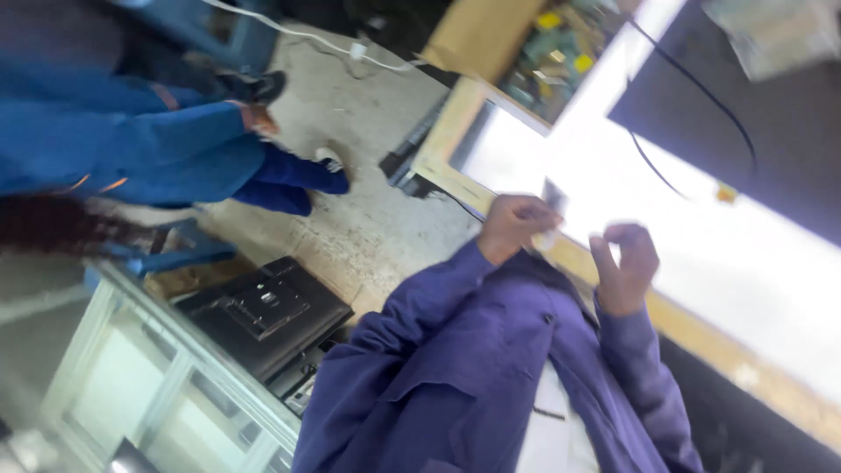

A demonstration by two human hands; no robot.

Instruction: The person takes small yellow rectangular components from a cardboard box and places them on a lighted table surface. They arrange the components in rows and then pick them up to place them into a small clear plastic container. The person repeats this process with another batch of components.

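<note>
Over the bright white panel (pixel 701 245), the left hand (pixel 515 226) pinches what seems a small dark piece (pixel 554 194). The right hand (pixel 625 265) has its fingers curled, and I cannot tell if it holds anything. The piece is in handling and needs a steady grip.

A person's left hand (pixel 517 223) pinches a small dark flat piece (pixel 553 196) beside the bright white worktable (pixel 701 236); right hand (pixel 625 267) curled nearby.

My jacket (pixel 455 377) is matt purple cloth, creased at the sleeves. The table (pixel 701 236) has a smooth, glaring white top and a rim of bare pale wood. A dark matt sheet (pixel 771 140) lies on it. The floor (pixel 368 219) is rough, stained concrete. The black screens (pixel 263 311) stacked below look like plastic.
</note>
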